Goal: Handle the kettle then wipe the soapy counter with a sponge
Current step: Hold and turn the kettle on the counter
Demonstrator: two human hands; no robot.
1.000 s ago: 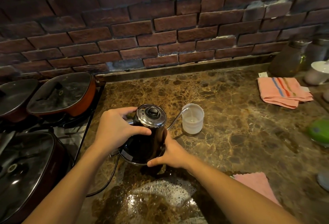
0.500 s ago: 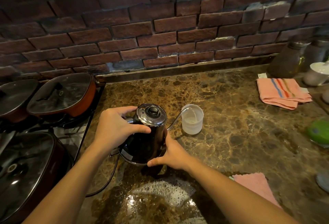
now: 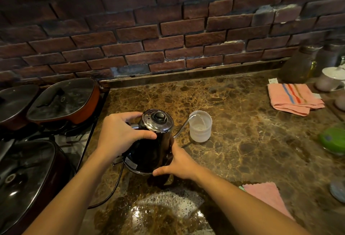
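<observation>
A black gooseneck kettle (image 3: pixel 149 148) with a shiny steel lid is tilted to the right over the brown marble counter (image 3: pixel 242 141). Its thin spout reaches over a translucent plastic cup (image 3: pixel 200 127), and a thin stream of water runs into the cup. My left hand (image 3: pixel 119 133) grips the kettle's upper left side near the handle. My right hand (image 3: pixel 179 163) holds its lower right edge near the base. A soapy, foamy puddle (image 3: pixel 168 203) lies on the counter just in front of the kettle. A pink sponge cloth (image 3: pixel 265 197) lies at the lower right.
A stove with three lidded pans (image 3: pixel 61 100) fills the left side. The kettle's black cord (image 3: pixel 113 188) trails along the stove edge. A folded striped pink towel (image 3: pixel 293 98), jars (image 3: pixel 298 66), a white cup (image 3: pixel 330 77) and a green lidded container (image 3: pixel 334 139) stand at the right. A brick wall closes the back.
The kettle has tipped slightly further towards the cup, and water is running from the spout into it. Both hands keep their hold on the kettle.
</observation>
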